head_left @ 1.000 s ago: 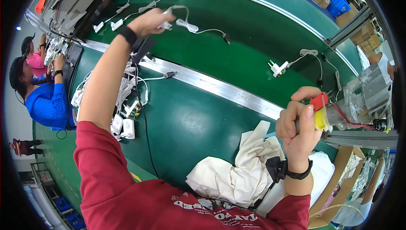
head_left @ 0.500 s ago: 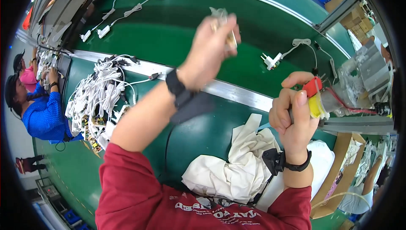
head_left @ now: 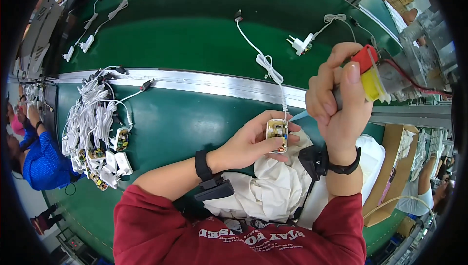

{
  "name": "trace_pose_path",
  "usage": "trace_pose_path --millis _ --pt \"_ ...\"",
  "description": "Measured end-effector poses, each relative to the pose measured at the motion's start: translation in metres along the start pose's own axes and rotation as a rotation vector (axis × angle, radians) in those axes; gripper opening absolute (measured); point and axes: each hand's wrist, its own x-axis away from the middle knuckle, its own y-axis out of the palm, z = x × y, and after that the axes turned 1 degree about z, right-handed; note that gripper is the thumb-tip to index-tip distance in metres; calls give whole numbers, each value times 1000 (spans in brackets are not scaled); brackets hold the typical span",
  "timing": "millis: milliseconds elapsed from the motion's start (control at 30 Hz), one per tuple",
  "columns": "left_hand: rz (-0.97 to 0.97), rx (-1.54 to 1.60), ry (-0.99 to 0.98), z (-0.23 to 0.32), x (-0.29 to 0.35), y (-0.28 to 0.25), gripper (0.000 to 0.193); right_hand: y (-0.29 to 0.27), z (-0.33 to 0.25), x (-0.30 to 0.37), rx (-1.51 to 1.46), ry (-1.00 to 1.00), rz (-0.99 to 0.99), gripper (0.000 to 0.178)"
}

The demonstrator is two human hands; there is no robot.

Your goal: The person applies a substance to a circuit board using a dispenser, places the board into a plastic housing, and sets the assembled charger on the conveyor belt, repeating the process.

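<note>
My left hand (head_left: 263, 141) holds an opened white power adapter (head_left: 277, 131), its circuit board facing up. The thumb lies across the lower part of the board and the fingers are behind the casing. From the adapter's top a white cable (head_left: 269, 67) runs over the metal rail, tied in a bundle, to a dark plug. My right hand (head_left: 341, 92) is closed around a grey dispensing tool (head_left: 337, 100) with a red switch (head_left: 365, 58) and yellow wrapping. Its tapered blue nozzle (head_left: 299, 117) points at the adapter's upper right corner; whether it touches cannot be made out.
Tangled white cables with opened adapters (head_left: 95, 114) lie to the left. A metal rail (head_left: 195, 83) edges the green belt (head_left: 185, 31), where other corded adapters (head_left: 302, 44) rest. White cloth (head_left: 273, 177) lies under my hands. A carton (head_left: 390, 172) stands right; a person in blue (head_left: 46, 155) works left.
My left hand has come down from above the belt, where it held a blurred object, and now holds the adapter beside the nozzle. My right hand keeps its grip on the tool.
</note>
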Motion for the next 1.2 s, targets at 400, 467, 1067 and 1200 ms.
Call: trace_pose_path --millis 400,467,1067,1200 --pt "-43 39 -1 -2 -4 -3 46 -2 8 2 -33 8 -24 31" --pt "-46 29 4 -1 -5 -4 46 -1 6 1 0 5 -49 31" --pt "125 130 45 7 -9 -14 39 4 2 8 80 34 -138 34" --pt "114 147 47 6 -10 -14 39 7 0 8 21 76 -75 34"
